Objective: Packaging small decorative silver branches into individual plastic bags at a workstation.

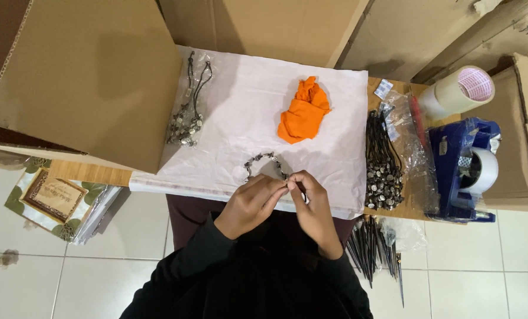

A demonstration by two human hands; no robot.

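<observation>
Left to right: cardboard box flap [92, 77], bagged beaded cords [188, 106] on the white sheet [246, 100], orange cloth [303, 110], pile of beaded cords [383, 165], blue tape dispenser [465, 168]. Our left hand [249, 204] and right hand [311, 204] meet fingertip to fingertip at the sheet's near edge, both pinched narrow on one beaded bracelet [264, 160], whose loop lies on the sheet just beyond them.

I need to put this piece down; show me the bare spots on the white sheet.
Bare: between the bagged necklaces and the orange cloth, and below the cloth toward the right edge. Crowded: the front edge, where both hands hold a beaded strand, and right of the sheet.
</observation>
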